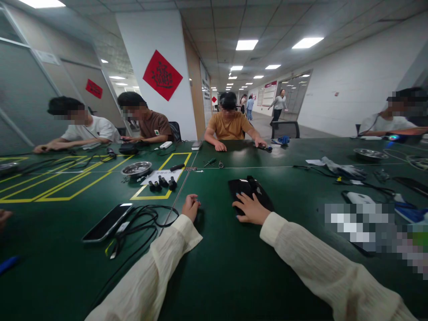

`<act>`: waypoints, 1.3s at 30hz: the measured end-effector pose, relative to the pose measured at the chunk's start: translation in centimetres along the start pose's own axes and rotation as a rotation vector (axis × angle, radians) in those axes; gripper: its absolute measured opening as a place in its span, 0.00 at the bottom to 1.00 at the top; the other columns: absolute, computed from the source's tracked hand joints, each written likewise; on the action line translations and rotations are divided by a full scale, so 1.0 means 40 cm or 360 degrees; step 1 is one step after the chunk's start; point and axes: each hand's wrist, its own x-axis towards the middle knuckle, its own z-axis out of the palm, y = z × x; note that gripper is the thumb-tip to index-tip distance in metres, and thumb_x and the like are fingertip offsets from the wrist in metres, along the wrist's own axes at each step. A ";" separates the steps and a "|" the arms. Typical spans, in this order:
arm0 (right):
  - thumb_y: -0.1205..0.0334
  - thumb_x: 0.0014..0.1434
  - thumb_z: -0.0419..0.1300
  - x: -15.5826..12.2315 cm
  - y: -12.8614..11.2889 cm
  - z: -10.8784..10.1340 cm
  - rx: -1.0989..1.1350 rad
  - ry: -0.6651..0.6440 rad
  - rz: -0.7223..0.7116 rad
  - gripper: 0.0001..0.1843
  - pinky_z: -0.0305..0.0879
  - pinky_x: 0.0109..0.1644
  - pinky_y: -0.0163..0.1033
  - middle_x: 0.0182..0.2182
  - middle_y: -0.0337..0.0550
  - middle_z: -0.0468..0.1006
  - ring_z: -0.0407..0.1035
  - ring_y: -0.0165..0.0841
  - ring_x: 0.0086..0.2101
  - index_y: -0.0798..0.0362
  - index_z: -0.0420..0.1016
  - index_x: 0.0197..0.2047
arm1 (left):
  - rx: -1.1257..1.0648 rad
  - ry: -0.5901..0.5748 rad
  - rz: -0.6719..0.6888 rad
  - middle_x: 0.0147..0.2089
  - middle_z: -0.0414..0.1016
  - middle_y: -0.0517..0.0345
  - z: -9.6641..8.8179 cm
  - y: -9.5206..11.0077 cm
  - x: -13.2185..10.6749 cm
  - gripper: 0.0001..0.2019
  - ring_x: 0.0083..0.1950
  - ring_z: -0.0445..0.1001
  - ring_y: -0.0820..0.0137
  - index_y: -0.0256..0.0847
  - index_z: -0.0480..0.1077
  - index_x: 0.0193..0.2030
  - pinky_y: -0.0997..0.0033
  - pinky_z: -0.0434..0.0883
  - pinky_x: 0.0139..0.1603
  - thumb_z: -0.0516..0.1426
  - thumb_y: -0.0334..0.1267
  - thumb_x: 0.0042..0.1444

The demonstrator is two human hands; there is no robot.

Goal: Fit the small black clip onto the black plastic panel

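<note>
My right hand (252, 207) lies flat with its fingers spread on a glossy black flat panel (264, 200), which has a small raised black part (251, 182) at its far edge. The hand covers the panel's near left portion. To the left, my left hand (191, 207) rests on the green table with its fingers curled in, and nothing shows in it. Nearest to that hand are a coiled black cable (147, 218) and several black knob-like parts (162, 181). Beyond the cable's left side lies a smartphone (107, 223).
A metal bowl (137, 169) and a white paper sheet (152, 176) sit ahead on the left, near yellow tape lines. A screwdriver (210, 162) lies farther off. Cables and a plastic bag (341, 168) lie right. A person (230, 125) sits opposite; others sit around.
</note>
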 end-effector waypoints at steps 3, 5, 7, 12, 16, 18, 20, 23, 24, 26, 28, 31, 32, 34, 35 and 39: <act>0.45 0.54 0.50 0.007 0.076 -0.004 -0.0023 -0.0029 0.0083 0.28 0.39 0.56 0.64 0.62 0.52 0.49 0.41 0.48 0.60 0.44 0.58 0.57 | 0.0114 -0.0069 0.0037 0.26 0.68 0.64 -0.002 -0.001 0.000 0.11 0.30 0.71 0.71 0.41 0.59 0.39 0.70 0.65 0.37 0.47 0.33 0.46; 0.47 0.54 0.49 0.008 0.126 -0.002 -0.0042 -0.0029 0.0162 0.27 0.40 0.55 0.65 0.62 0.53 0.49 0.41 0.49 0.60 0.45 0.58 0.57 | 0.0197 -0.0176 0.0076 0.26 0.69 0.65 -0.003 0.000 -0.003 0.11 0.30 0.70 0.71 0.42 0.60 0.39 0.71 0.64 0.36 0.47 0.32 0.46; 0.49 0.56 0.48 0.005 0.173 0.002 -0.0067 -0.0026 0.0254 0.26 0.41 0.54 0.66 0.62 0.54 0.49 0.41 0.50 0.60 0.47 0.58 0.57 | 0.0283 -0.0323 0.0131 0.25 0.70 0.66 -0.003 0.002 -0.007 0.12 0.29 0.69 0.71 0.42 0.61 0.38 0.71 0.64 0.36 0.48 0.30 0.44; 0.51 0.56 0.46 -0.013 0.282 0.008 -0.0098 -0.0057 0.0449 0.26 0.43 0.53 0.66 0.61 0.54 0.49 0.41 0.50 0.60 0.48 0.56 0.57 | 0.0483 -0.0575 0.0271 0.28 0.72 0.65 -0.001 0.009 -0.015 0.14 0.32 0.69 0.71 0.43 0.63 0.40 0.71 0.63 0.38 0.49 0.29 0.45; 0.52 0.56 0.47 -0.038 0.355 0.007 -0.0093 -0.0100 0.0577 0.27 0.45 0.53 0.66 0.62 0.53 0.48 0.41 0.50 0.60 0.48 0.56 0.58 | 0.0633 -0.0618 0.0350 0.30 0.73 0.61 0.000 0.020 -0.022 0.14 0.35 0.69 0.69 0.42 0.65 0.40 0.69 0.63 0.40 0.49 0.28 0.46; 0.52 0.56 0.48 -0.051 0.383 0.006 -0.0092 -0.0108 0.0626 0.27 0.46 0.52 0.66 0.62 0.53 0.49 0.42 0.50 0.60 0.48 0.56 0.58 | 0.0695 -0.0630 0.0398 0.31 0.73 0.60 0.001 0.025 -0.025 0.12 0.36 0.69 0.67 0.42 0.67 0.39 0.68 0.62 0.41 0.49 0.28 0.47; 0.51 0.56 0.47 -0.064 0.406 0.005 -0.0094 -0.0106 0.0662 0.27 0.47 0.52 0.66 0.62 0.53 0.49 0.42 0.50 0.60 0.48 0.57 0.58 | 0.0748 -0.0645 0.0439 0.32 0.73 0.59 0.001 0.028 -0.028 0.11 0.37 0.69 0.67 0.42 0.68 0.37 0.68 0.62 0.41 0.49 0.29 0.48; 0.50 0.57 0.46 -0.081 0.440 0.004 -0.0092 -0.0093 0.0706 0.27 0.47 0.54 0.63 0.62 0.52 0.50 0.43 0.48 0.60 0.47 0.55 0.59 | 0.0811 -0.0669 0.0480 0.31 0.73 0.60 0.000 0.028 -0.029 0.12 0.37 0.69 0.68 0.43 0.69 0.36 0.70 0.62 0.40 0.47 0.28 0.50; 0.50 0.57 0.45 -0.087 0.452 0.005 -0.0089 -0.0091 0.0725 0.27 0.47 0.54 0.62 0.62 0.52 0.50 0.43 0.48 0.60 0.47 0.55 0.60 | 0.0828 -0.0677 0.0490 0.31 0.73 0.60 0.000 0.028 -0.028 0.13 0.37 0.69 0.68 0.43 0.69 0.36 0.70 0.62 0.40 0.47 0.28 0.50; 0.50 0.57 0.46 -0.098 0.478 0.006 -0.0079 -0.0091 0.0773 0.27 0.48 0.55 0.60 0.62 0.52 0.50 0.44 0.47 0.60 0.46 0.55 0.60 | 0.0862 -0.0695 0.0508 0.32 0.73 0.60 -0.002 0.028 -0.027 0.13 0.37 0.68 0.68 0.43 0.70 0.37 0.70 0.62 0.40 0.47 0.28 0.50; 0.51 0.57 0.47 -0.112 0.506 0.011 -0.0068 -0.0087 0.0838 0.27 0.48 0.55 0.60 0.62 0.52 0.50 0.45 0.48 0.60 0.46 0.56 0.59 | 0.0897 -0.0713 0.0518 0.32 0.73 0.60 -0.002 0.028 -0.026 0.13 0.37 0.68 0.68 0.44 0.70 0.37 0.70 0.62 0.40 0.47 0.28 0.50; 0.52 0.56 0.48 -0.137 0.542 0.023 -0.0049 -0.0054 0.0961 0.27 0.48 0.55 0.61 0.62 0.51 0.50 0.45 0.49 0.60 0.47 0.57 0.58 | 0.0946 -0.0726 0.0522 0.33 0.73 0.60 -0.002 0.032 -0.027 0.14 0.38 0.68 0.68 0.44 0.70 0.38 0.70 0.62 0.41 0.47 0.28 0.50; 0.52 0.56 0.48 -0.146 0.552 0.028 -0.0043 -0.0036 0.1007 0.27 0.47 0.55 0.62 0.62 0.51 0.49 0.45 0.49 0.60 0.46 0.58 0.58 | 0.0959 -0.0725 0.0524 0.33 0.73 0.59 -0.002 0.034 -0.028 0.14 0.38 0.68 0.68 0.44 0.70 0.38 0.69 0.62 0.41 0.47 0.29 0.50; 0.52 0.56 0.46 -0.166 0.568 0.036 -0.0029 0.0000 0.1099 0.25 0.45 0.55 0.64 0.63 0.49 0.49 0.44 0.51 0.60 0.46 0.58 0.58 | 0.0982 -0.0722 0.0531 0.34 0.73 0.58 -0.001 0.037 -0.031 0.13 0.39 0.68 0.67 0.44 0.70 0.37 0.69 0.62 0.42 0.47 0.29 0.50; 0.52 0.57 0.45 -0.175 0.575 0.040 -0.0021 0.0016 0.1139 0.25 0.45 0.54 0.65 0.63 0.49 0.49 0.44 0.52 0.60 0.46 0.59 0.57 | 0.0990 -0.0724 0.0536 0.35 0.73 0.58 -0.001 0.039 -0.032 0.13 0.39 0.68 0.66 0.44 0.70 0.37 0.68 0.62 0.42 0.47 0.29 0.50; 0.52 0.57 0.44 -0.201 0.603 0.046 0.0001 0.0059 0.1251 0.23 0.47 0.50 0.69 0.63 0.48 0.49 0.45 0.55 0.59 0.45 0.61 0.55 | 0.1008 -0.0737 0.0553 0.36 0.73 0.57 -0.001 0.042 -0.035 0.13 0.39 0.68 0.65 0.44 0.71 0.37 0.68 0.62 0.42 0.48 0.30 0.51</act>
